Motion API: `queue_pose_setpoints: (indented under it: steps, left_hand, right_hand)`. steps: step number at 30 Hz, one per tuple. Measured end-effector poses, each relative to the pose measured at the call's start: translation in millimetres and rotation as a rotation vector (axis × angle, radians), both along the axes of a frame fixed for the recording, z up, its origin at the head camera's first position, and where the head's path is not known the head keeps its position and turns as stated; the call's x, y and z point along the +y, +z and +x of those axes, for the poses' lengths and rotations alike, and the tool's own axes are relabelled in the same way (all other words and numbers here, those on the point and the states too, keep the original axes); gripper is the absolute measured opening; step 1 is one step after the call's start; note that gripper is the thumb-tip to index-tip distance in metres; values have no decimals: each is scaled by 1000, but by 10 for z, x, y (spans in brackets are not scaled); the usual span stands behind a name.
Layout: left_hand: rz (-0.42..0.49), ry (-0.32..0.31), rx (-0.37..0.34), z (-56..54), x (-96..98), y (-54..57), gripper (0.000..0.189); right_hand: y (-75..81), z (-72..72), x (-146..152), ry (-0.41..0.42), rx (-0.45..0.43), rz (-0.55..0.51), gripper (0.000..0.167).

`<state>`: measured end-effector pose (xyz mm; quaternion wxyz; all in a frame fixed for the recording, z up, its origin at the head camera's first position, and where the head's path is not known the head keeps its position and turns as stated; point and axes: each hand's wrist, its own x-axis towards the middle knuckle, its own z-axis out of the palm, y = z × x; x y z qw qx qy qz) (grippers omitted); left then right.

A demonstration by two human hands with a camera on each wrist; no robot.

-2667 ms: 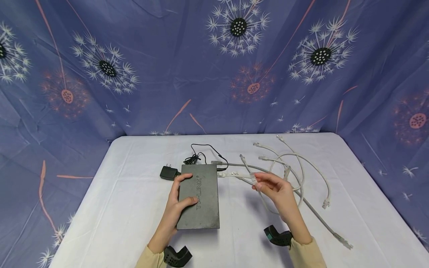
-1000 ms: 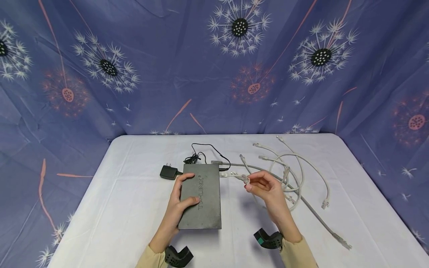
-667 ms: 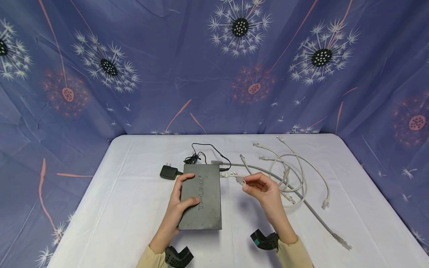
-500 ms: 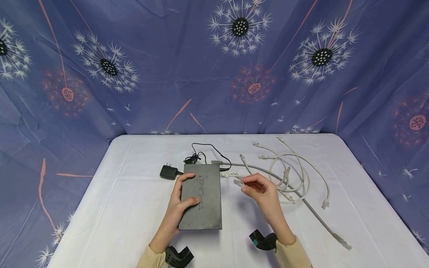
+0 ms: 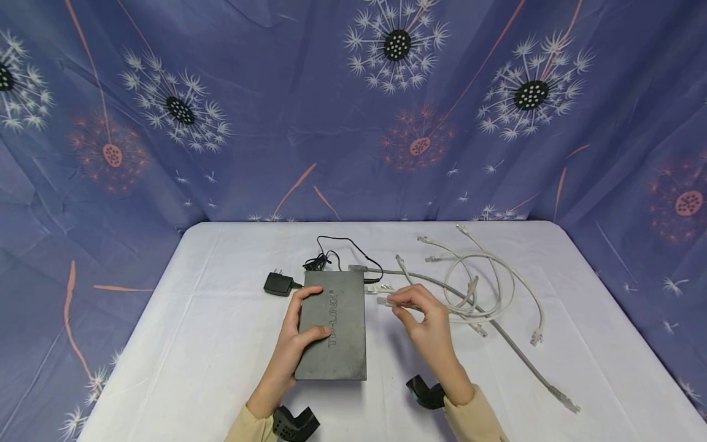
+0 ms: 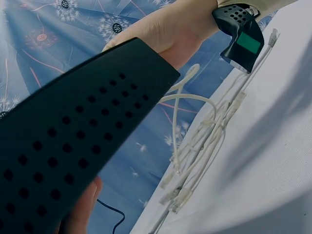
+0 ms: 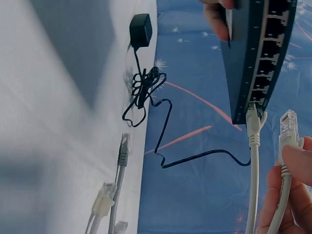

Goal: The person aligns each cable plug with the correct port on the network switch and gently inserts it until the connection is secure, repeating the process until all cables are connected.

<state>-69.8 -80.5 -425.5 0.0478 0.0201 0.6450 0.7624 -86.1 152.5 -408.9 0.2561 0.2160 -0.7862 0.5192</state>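
Note:
A black TP-LINK network switch is held up over the table by my left hand, thumb on its top face, fingers around its left side. In the right wrist view its row of ports faces my right hand. One white plug sits in the end port, beside the black power lead. My right hand pinches the plug end of another white Ethernet cable between thumb and fingers. That plug's clear tip points at the switch, apart from it and next to the plugged-in cable.
Several loose white Ethernet cables lie tangled on the right of the white table. A longer grey cable runs diagonally beneath them. Behind the switch lie a black power adapter and its coiled cord. A patterned curtain hangs behind.
My right hand has moved left toward the switch and turned the pinched plug so its tip points at the ports. The cable's loop has shifted along. My left hand holds the switch nearly still.

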Motion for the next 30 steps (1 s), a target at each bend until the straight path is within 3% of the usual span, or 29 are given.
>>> queue_pose_setpoints:
  steps: [18, 30]
  left_hand:
    - [8, -27, -9, 11, 19, 20, 69]
    - [7, -23, -10, 15, 27, 26, 68]
  right_hand:
    - [-1, -81, -102, -54, 228, 184, 38]
    - [-61, -95, -115, -33, 208, 203, 33]
